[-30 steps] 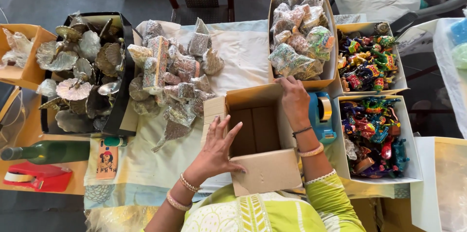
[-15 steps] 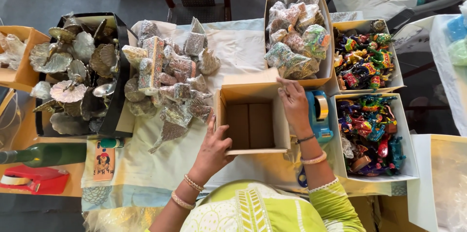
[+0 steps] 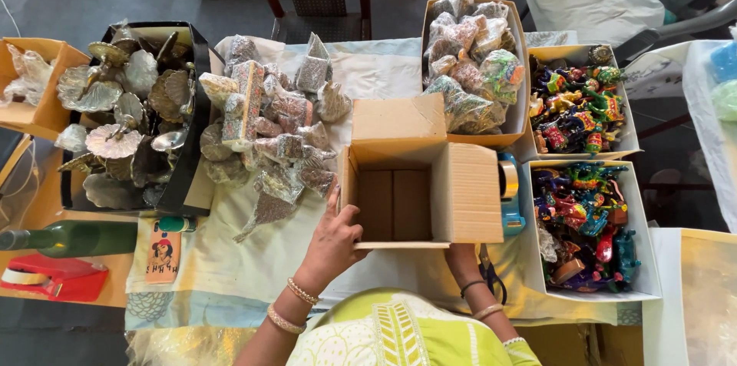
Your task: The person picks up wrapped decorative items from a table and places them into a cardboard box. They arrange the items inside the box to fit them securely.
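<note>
An empty brown cardboard box (image 3: 418,182) stands open on the cloth-covered table (image 3: 230,258) in front of me, its flaps spread to the back and right. My left hand (image 3: 332,241) grips the box's near left corner, thumb on the front rim. My right hand (image 3: 459,255) is under the box's right flap at the near right corner, mostly hidden; only the wrist with bangles shows. A heap of wrapped glittery ornaments (image 3: 269,132) lies just left of the box.
A carton of wrapped items (image 3: 474,59) stands behind the box. Two white trays of colourful figurines (image 3: 583,220) are at the right, with a blue tape dispenser (image 3: 510,197) and scissors (image 3: 491,278) beside the box. Black tray of shell-shaped metal dishes (image 3: 127,120), green bottle (image 3: 73,237), red dispenser (image 3: 46,278) left.
The box's flaps have been folded outward and the box now stands open and squared. My right hand dropped from the far rim to the near right corner; my left hand moved onto the front left corner.
</note>
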